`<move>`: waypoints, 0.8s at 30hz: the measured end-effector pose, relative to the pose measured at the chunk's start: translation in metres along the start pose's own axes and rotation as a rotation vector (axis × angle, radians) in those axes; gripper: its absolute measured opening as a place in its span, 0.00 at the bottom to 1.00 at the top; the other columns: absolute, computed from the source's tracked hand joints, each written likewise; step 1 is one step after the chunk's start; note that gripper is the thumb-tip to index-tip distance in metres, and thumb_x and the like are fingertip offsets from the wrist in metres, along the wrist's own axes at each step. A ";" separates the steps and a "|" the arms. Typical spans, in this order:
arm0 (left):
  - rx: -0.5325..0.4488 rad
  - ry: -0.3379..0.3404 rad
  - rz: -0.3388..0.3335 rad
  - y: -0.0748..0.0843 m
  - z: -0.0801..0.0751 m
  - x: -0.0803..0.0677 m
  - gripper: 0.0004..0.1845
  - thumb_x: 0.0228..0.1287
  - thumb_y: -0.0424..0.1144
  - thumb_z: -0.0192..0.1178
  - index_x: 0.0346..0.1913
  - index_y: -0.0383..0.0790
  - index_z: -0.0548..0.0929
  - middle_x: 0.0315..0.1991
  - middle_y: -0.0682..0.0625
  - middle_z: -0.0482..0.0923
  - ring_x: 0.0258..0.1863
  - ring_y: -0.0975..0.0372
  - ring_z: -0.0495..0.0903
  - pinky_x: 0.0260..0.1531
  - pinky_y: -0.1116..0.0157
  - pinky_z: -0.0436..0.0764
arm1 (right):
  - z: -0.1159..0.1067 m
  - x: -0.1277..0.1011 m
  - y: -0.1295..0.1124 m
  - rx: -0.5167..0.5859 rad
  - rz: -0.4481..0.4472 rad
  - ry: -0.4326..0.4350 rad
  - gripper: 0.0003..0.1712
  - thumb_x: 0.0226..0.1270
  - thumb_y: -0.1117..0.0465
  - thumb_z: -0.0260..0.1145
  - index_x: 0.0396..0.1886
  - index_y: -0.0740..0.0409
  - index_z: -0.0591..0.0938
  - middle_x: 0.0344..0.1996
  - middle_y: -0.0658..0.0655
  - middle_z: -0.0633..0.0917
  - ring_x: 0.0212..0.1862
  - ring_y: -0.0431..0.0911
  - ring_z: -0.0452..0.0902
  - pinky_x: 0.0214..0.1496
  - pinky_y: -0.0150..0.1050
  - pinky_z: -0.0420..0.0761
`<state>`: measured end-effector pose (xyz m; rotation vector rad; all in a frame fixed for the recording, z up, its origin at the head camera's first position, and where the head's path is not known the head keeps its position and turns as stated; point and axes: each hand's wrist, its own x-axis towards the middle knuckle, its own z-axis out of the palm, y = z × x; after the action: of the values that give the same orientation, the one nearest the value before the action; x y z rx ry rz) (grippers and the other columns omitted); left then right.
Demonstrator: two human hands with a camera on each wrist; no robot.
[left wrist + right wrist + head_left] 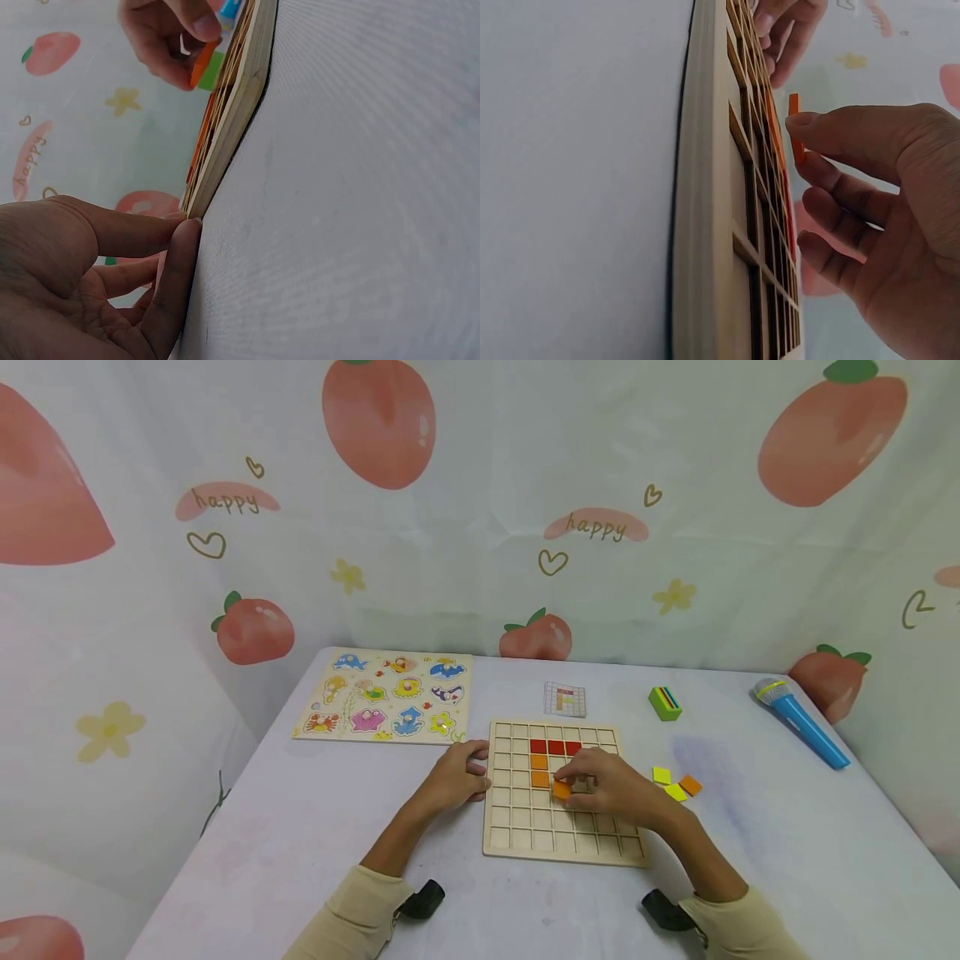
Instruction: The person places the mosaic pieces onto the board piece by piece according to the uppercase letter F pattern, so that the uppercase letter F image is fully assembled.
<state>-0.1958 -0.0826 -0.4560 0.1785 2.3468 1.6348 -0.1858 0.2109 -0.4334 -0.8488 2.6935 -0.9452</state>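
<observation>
A wooden grid board (521,839) lies on the table, with a row of red tiles (556,747) and two orange tiles (539,770) below the row's left end set in its cells. At its left edge is my left hand (456,774), thumb and a finger gripping the rim; in the left wrist view the fingertips (180,229) meet at that edge. My right hand (611,785) pinches an orange square tile (561,790) between thumb and finger, just over the board's middle. In the right wrist view this orange tile (795,127) is tilted on edge, apart from the board.
Loose yellow tiles (661,775) and an orange tile (691,785) lie right of the board. Behind are a pattern card (566,700), a green block stack (664,703), and a sea-animal peg puzzle (382,693) at back left. A blue toy microphone (806,727) lies far right.
</observation>
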 end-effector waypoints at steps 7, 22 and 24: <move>0.004 -0.005 -0.006 0.000 0.000 -0.001 0.36 0.63 0.20 0.66 0.75 0.29 0.71 0.63 0.39 0.77 0.53 0.53 0.80 0.38 0.64 0.92 | 0.004 0.006 -0.007 0.007 0.028 -0.037 0.17 0.66 0.52 0.78 0.53 0.47 0.91 0.46 0.42 0.86 0.52 0.44 0.77 0.58 0.46 0.84; 0.000 0.000 0.004 0.001 -0.001 -0.002 0.35 0.63 0.19 0.66 0.74 0.29 0.71 0.62 0.39 0.77 0.55 0.52 0.80 0.39 0.63 0.92 | 0.010 0.012 -0.016 -0.039 -0.035 -0.044 0.13 0.69 0.60 0.75 0.52 0.48 0.92 0.47 0.42 0.88 0.53 0.43 0.79 0.62 0.49 0.83; 0.003 0.000 -0.003 0.001 0.000 -0.002 0.35 0.63 0.20 0.66 0.75 0.29 0.71 0.63 0.39 0.77 0.55 0.52 0.80 0.39 0.63 0.92 | 0.011 0.013 -0.016 -0.046 -0.037 -0.047 0.13 0.69 0.59 0.75 0.52 0.48 0.92 0.47 0.41 0.88 0.54 0.44 0.80 0.63 0.50 0.82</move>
<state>-0.1944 -0.0826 -0.4545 0.1760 2.3487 1.6300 -0.1860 0.1873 -0.4320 -0.9213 2.6778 -0.8635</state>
